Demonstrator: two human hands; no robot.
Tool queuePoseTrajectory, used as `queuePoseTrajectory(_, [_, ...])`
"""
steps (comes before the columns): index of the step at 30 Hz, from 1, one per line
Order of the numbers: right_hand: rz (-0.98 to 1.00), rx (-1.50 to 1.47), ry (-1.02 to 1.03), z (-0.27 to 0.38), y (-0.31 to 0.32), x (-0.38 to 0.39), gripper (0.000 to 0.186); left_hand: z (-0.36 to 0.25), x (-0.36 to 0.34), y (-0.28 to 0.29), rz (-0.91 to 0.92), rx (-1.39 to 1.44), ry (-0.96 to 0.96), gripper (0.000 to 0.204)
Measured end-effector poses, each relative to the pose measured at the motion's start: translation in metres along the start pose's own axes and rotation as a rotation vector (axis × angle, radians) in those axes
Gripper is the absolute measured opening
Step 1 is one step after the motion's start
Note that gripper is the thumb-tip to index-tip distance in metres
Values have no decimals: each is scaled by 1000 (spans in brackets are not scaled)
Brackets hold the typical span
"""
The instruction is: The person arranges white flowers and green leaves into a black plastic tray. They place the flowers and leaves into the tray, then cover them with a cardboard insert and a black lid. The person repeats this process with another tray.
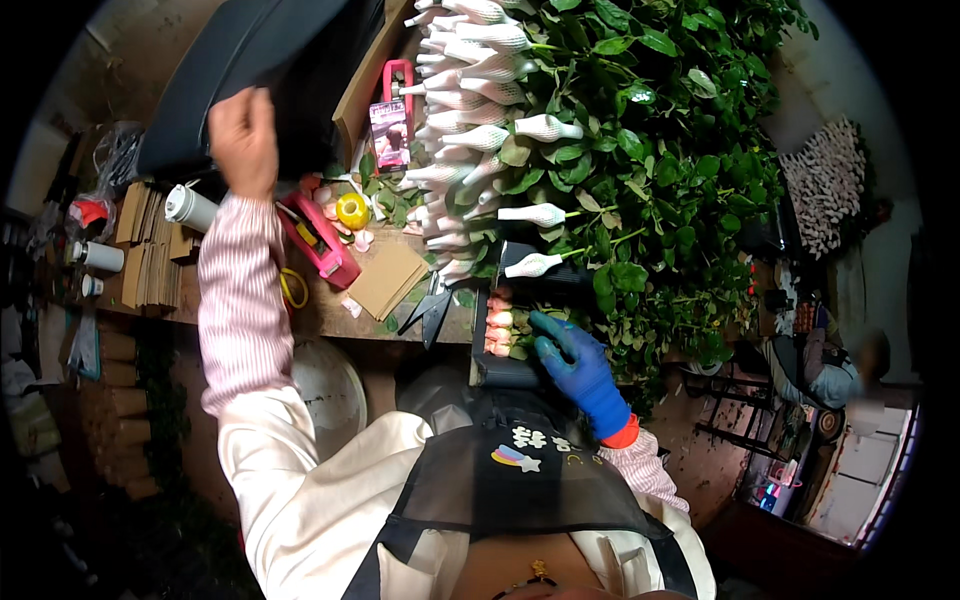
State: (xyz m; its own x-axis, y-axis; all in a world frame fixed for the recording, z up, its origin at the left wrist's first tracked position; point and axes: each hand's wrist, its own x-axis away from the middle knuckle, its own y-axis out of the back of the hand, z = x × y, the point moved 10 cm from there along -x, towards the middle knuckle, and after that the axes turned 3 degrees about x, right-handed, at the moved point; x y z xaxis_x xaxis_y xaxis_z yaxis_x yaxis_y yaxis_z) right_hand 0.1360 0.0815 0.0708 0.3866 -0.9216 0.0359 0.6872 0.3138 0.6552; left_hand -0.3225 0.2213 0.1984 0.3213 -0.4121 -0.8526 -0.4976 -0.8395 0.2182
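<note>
Our bare left hand (243,140) curled over a black cover (300,95), any grip we cannot tell, our wooden bench (455,326), lettered purple card (390,135), white-netted flowers (478,138), pink roses (498,325) in a black tray (508,374), our blue-gloved right hand (578,372) beside them, fingers spread, a person (835,375) beyond.

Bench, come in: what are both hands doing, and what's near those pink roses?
Left hand up near black cover, contact unclear. Blue-gloved right hand beside pink roses. Dark scissors lie left of roses.
</note>
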Motion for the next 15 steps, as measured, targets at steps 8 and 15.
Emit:
queuePoseTrajectory(8, [174,-858,-16,70,18,-46,74,-282,154,33,492,206,-521,35])
queuePoseTrajectory(15, [-51,-511,-335,-115,37,-9,25,-219,233,-1,455,67,52,49])
